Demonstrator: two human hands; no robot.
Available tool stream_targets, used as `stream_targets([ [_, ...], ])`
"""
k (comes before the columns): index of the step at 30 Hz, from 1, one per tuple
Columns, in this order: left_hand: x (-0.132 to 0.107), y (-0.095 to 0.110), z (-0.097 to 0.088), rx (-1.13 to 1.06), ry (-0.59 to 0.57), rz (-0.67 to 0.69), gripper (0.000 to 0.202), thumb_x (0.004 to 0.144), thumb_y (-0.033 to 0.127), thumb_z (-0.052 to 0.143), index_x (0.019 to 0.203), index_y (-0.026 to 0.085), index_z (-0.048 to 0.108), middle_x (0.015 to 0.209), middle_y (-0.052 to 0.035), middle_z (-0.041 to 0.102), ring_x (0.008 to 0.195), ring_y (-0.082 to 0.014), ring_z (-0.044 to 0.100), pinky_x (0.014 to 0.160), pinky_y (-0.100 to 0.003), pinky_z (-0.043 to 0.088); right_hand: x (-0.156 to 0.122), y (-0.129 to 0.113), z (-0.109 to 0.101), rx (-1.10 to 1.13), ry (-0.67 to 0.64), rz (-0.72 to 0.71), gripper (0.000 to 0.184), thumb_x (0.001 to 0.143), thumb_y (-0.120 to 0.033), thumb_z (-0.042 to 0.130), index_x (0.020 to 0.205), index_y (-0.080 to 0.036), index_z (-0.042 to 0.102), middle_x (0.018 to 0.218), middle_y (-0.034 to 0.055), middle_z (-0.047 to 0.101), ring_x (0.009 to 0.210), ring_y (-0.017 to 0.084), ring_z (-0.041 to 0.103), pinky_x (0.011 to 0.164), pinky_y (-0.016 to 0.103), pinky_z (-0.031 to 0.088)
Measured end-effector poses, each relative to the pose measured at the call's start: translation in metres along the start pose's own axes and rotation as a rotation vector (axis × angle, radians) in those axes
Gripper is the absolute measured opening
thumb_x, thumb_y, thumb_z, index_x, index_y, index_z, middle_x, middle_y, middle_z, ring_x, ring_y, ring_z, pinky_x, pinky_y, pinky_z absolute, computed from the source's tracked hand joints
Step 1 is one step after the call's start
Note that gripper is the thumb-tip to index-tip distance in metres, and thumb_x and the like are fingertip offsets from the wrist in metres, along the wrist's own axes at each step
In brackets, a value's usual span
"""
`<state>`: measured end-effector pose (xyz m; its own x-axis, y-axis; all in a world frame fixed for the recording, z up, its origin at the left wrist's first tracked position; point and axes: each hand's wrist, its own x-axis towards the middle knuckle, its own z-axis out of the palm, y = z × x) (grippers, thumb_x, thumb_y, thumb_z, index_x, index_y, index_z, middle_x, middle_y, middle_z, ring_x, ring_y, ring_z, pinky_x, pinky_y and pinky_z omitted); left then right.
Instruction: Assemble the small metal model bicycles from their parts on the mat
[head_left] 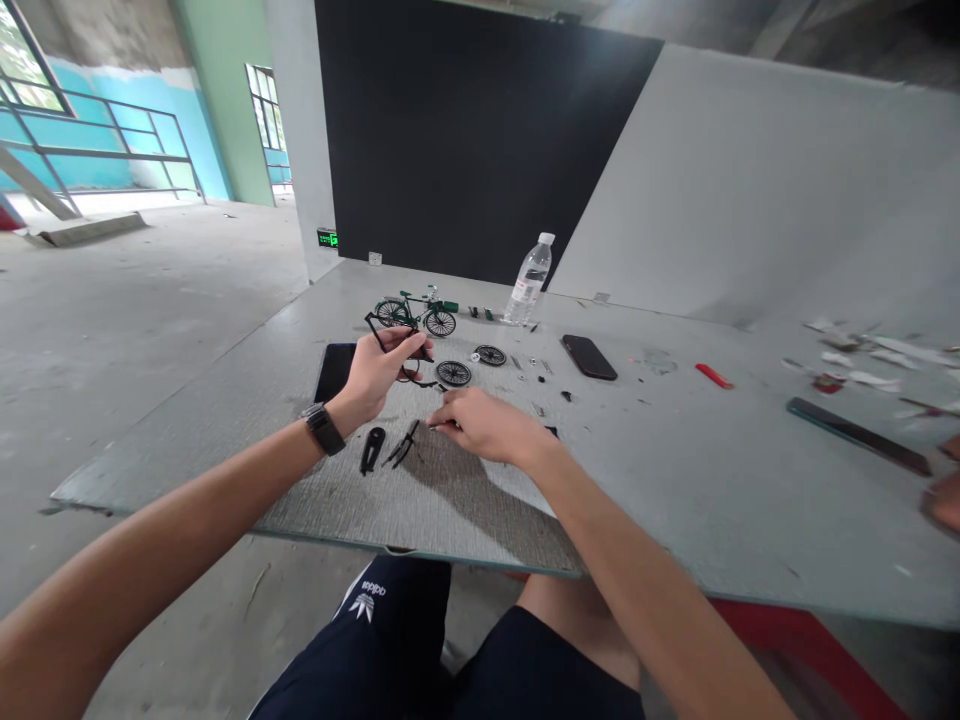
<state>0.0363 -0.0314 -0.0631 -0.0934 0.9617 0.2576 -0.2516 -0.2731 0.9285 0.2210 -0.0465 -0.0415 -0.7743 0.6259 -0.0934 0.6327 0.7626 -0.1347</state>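
Okay, left hand (375,372) has a black model bike frame (376,331) gripped between thumb and fingers, lifted off the table (480,510). Frame: thin dark tubes, angular outline, one corner poking out beyond the thumb. Right hand (484,422) is just right of that grip and nearer the body, fingertips drawn together; tiny shiny bit at the tips, can't tell if it's pinched. Two black spoked wheels (454,373) just right of the left grip; black fork (405,445) on the body side of it. Green model bicycle (415,313) just beyond the frame.

Writing: "adidas" plus logo on the dark shorts (364,620) below both hands, upside down. Bottle (529,280) beyond the right hand: label too small to read.

Hidden: part of the frame behind the left fingers; dark slab (333,372) partly covered by the left hand. Someone else's skin, cut off far right.
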Motion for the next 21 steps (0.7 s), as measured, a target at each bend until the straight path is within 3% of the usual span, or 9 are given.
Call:
stream_targets([
  [21, -0.0009, 0.0020, 0.0021, 0.002, 0.004, -0.001, 0.027, 0.078, 0.039, 0.080, 0.085, 0.014, 0.072, 0.088, -0.0087, 0.071, 0.076, -0.0144, 0.063, 0.051, -0.021, 0.051, 0.0007, 0.0016, 0.0045, 0.048, 0.029, -0.010, 0.032, 0.100, -0.019, 0.054, 0.123, -0.021, 0.076, 0.110, 0.0122, 0.072, 0.092, 0.023, 0.065, 0.077, 0.032, 0.047],
])
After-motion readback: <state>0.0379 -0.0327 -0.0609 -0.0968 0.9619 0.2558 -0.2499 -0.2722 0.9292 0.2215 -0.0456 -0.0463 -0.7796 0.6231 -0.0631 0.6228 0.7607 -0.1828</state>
